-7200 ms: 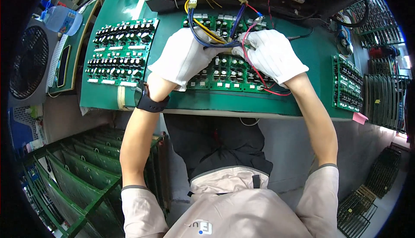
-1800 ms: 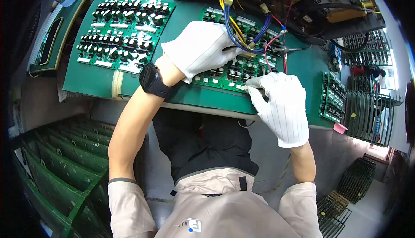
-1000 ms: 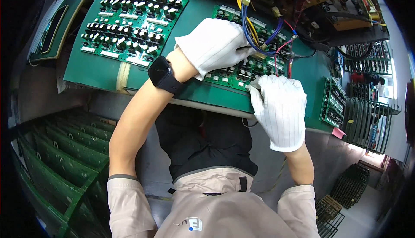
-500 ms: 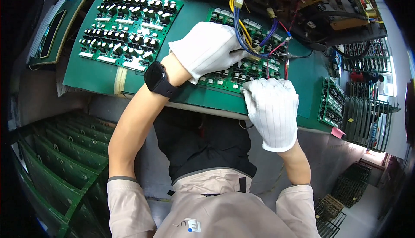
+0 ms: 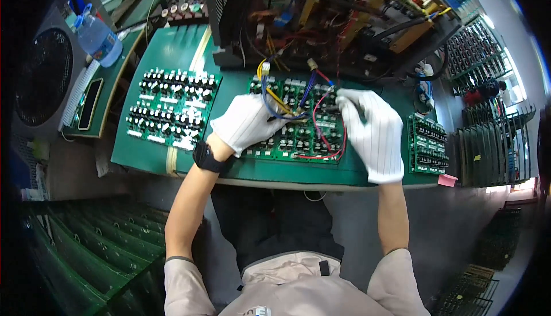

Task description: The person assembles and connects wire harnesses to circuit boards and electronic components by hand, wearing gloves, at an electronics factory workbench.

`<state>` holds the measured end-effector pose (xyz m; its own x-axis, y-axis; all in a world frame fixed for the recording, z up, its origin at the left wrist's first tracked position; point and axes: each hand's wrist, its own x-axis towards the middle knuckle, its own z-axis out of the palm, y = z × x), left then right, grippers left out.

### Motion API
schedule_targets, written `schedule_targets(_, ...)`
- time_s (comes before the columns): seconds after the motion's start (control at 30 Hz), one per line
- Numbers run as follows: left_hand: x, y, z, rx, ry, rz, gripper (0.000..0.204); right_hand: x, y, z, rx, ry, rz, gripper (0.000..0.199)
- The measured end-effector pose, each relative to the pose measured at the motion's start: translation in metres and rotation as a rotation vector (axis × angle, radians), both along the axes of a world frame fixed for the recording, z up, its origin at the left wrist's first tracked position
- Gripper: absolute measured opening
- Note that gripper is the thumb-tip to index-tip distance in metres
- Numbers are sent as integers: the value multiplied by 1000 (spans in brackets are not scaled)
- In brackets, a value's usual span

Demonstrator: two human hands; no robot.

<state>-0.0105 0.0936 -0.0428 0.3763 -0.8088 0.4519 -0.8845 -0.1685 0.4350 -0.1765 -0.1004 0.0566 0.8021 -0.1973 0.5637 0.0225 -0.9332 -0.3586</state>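
A green circuit board [image 5: 275, 154] crowded with components lies on the green-topped bench. My left hand [image 5: 244, 123], in a white striped glove, is over the board's left part. Its fingers are closed at the lower end of a bundle of blue and yellow wires [image 5: 265, 89], where a connector meets the board. My right hand [image 5: 376, 132], also gloved, hovers at the board's upper right with thumb and fingers curled together. What those fingertips hold, beside the red wires [image 5: 317, 122], is too small to make out. The red wires loop down across the board.
Behind the board stands a dark open equipment case [image 5: 287, 40] full of wiring. Another populated board [image 5: 172, 109] lies left, and one more [image 5: 427, 144] sits at the right edge. A phone [image 5: 90, 103] and water bottle [image 5: 99, 37] are far left. Green racks [image 5: 86, 253] stand below.
My right hand has moved from the board's front edge up to its upper right side. My left hand remains at the wire bundle. The head view has shifted, showing more of the case.
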Motion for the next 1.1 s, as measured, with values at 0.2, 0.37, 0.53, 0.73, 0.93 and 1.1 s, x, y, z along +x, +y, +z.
schedule_targets(0.2, -9, 6, 11, 141, 85, 72, 30, 78, -40, -20, 62, 360, -202, 50)
schedule_targets(0.37, -13, -3, 0, 54, 50, 50, 33, 109, -47, -27, 121, 452, -209, 70)
schedule_targets(0.53, -11, 4, 6, 109, 89, 69, 34, 117, -47, -42, 373, 357, -70, 56)
schedule_targets(0.73, -9, 5, -4, 78, 76, 42, 32, 105, -45, -26, 754, 271, 233, 40)
schedule_targets(0.93, -11, 0, 0, 117, 89, 37, 31, 107, -59, -45, 914, 155, 292, 37)
schedule_targets(1.1, -10, 2, -7, 88, 54, 61, 32, 110, -54, -47, 901, 158, 288, 34)
